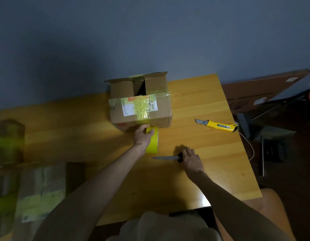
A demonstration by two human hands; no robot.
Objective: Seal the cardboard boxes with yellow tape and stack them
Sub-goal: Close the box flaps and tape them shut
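Yellow tape roll (152, 141) held against the cardboard box (142, 108), knife (166, 157) alongside.
The left hand (143, 136) curls its fingers round the tape roll, by the open-flapped box near the tabletop's (203, 171) far edge. The right hand (192, 160) grips the knife, its blade pointing at the left wrist: one slip could cut skin.

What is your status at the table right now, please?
Left grip holds tape at box near edge. Right grip holds knife, flat on table. Box flaps open. Cutter lies clear, right.
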